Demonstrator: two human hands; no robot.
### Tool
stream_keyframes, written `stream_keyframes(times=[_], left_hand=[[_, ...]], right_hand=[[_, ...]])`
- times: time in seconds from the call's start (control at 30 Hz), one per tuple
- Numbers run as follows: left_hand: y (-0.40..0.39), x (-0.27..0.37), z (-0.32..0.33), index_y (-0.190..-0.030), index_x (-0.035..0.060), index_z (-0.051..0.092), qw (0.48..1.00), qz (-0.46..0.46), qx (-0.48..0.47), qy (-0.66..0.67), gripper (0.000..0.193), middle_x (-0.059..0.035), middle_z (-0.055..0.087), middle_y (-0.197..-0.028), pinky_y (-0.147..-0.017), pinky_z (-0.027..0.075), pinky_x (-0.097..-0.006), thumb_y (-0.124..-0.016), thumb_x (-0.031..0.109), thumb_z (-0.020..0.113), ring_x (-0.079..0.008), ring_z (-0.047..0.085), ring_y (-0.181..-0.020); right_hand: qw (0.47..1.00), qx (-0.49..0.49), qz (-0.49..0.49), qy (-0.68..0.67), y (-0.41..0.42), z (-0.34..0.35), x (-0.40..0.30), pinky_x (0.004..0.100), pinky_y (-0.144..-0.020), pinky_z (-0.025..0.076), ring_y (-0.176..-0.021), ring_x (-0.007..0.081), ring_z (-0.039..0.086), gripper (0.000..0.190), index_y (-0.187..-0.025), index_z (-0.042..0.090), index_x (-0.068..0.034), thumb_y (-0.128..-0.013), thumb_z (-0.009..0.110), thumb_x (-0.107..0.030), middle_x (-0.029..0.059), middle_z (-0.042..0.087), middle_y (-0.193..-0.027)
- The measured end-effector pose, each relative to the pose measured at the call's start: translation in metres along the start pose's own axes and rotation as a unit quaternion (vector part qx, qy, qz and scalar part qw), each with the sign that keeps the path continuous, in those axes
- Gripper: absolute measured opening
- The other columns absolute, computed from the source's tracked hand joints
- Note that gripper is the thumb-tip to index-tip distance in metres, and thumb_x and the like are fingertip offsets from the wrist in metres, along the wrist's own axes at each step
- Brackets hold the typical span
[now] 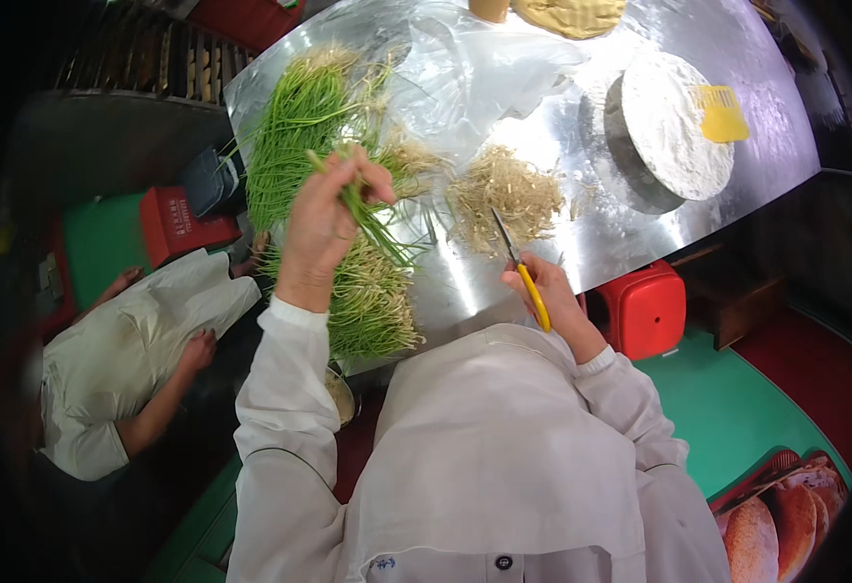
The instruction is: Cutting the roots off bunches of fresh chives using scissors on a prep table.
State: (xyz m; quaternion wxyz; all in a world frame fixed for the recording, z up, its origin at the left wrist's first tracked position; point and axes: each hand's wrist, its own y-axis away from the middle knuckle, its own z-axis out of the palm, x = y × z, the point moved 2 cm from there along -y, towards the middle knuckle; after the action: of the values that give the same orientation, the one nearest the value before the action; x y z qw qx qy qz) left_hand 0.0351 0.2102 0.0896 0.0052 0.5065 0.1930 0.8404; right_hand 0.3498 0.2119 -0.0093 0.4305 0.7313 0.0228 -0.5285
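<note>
My left hand (327, 218) grips a small bunch of thin green scallions (375, 226), raised above the table. In my right hand (550, 291) is a pair of scissors (531, 291) with yellow handles, its dark blades pointing toward a heap of cut-off, straw-coloured roots (509, 193). Beyond my left hand lies a large pile of scallions (287, 131) with their roots at the far end. Nearer to me, a second pile of scallions (371, 306) shows pale ends at its right side. My left wrist and sleeve hide part of both piles.
A round container of white flour (666, 131) with a yellow scraper (722, 116) stands at the right of the steel table (462, 313). Clear plastic sheeting (469, 80) and yellowish dough (571, 14) lie farther back. A red stool (644, 310) is below the right edge; another person (141, 357) stands left.
</note>
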Motion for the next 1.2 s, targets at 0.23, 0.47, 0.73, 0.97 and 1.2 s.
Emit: stream_keyframes(times=[0.23, 0.47, 0.73, 0.97, 1.2], left_hand=[[0.076, 0.106, -0.066, -0.111, 0.0064, 0.047, 0.994, 0.08, -0.003, -0.07, 0.013, -0.0109, 0.065, -0.084, -0.073, 0.052, -0.033, -0.106, 0.018, 0.043, -0.0182, 0.059, -0.068], [0.13, 0.0, -0.1, -0.113, 0.0033, 0.058, 0.701, 0.008, 0.206, -0.683, 0.02, -0.0126, 0.064, -0.109, -0.084, 0.047, -0.0407, -0.1, 0.018, 0.056, -0.0284, 0.061, -0.102], [0.131, -0.105, -0.108, -0.148, 0.0035, 0.041, 0.667, -0.043, 0.051, -0.742, 0.084, -0.0205, 0.031, -0.157, -0.116, 0.01, -0.0602, -0.087, 0.057, 0.064, -0.0352, 0.022, -0.147], [0.004, -0.079, -0.104, -0.107, 0.0092, 0.067, 0.706, 0.152, 0.132, -0.679, 0.026, -0.0055, 0.06, -0.113, -0.096, 0.033, -0.0423, -0.083, 0.017, 0.074, -0.0243, 0.051, -0.107], [-0.073, -0.095, -0.103, -0.103, 0.0098, 0.066, 0.644, 0.181, 0.102, -0.736, 0.03, -0.0055, 0.057, -0.102, -0.095, 0.033, -0.042, -0.077, 0.019, 0.079, -0.0259, 0.051, -0.107]], right_hand=[[0.998, -0.048, 0.02, -0.027, -0.005, 0.008, 0.015, 0.0222, -0.039, 0.031, -0.042, 0.004, 0.039, 0.034, -0.094, 0.06, -0.007, -0.091, 0.073, -0.038, -0.0055, 0.044, -0.062], [0.996, -0.083, 0.018, -0.005, -0.009, 0.029, 0.0, 0.0226, -0.04, 0.034, -0.043, 0.0044, 0.041, 0.037, -0.097, 0.061, -0.007, -0.089, 0.075, -0.041, -0.0057, 0.044, -0.061], [0.995, -0.07, 0.073, -0.014, -0.009, 0.034, -0.007, 0.0244, -0.045, 0.038, -0.054, 0.0065, 0.047, 0.04, -0.097, 0.062, -0.002, -0.087, 0.078, -0.037, -0.001, 0.052, -0.071], [0.998, -0.041, 0.056, -0.009, -0.004, 0.039, -0.005, 0.0232, -0.044, 0.037, -0.051, 0.0054, 0.045, 0.042, -0.099, 0.062, -0.005, -0.087, 0.077, -0.042, -0.003, 0.05, -0.069], [0.997, -0.039, 0.067, 0.009, 0.002, 0.036, -0.009, 0.0246, -0.045, 0.035, -0.052, 0.0061, 0.045, 0.039, -0.095, 0.061, -0.003, -0.087, 0.078, -0.036, -0.0019, 0.05, -0.067]])
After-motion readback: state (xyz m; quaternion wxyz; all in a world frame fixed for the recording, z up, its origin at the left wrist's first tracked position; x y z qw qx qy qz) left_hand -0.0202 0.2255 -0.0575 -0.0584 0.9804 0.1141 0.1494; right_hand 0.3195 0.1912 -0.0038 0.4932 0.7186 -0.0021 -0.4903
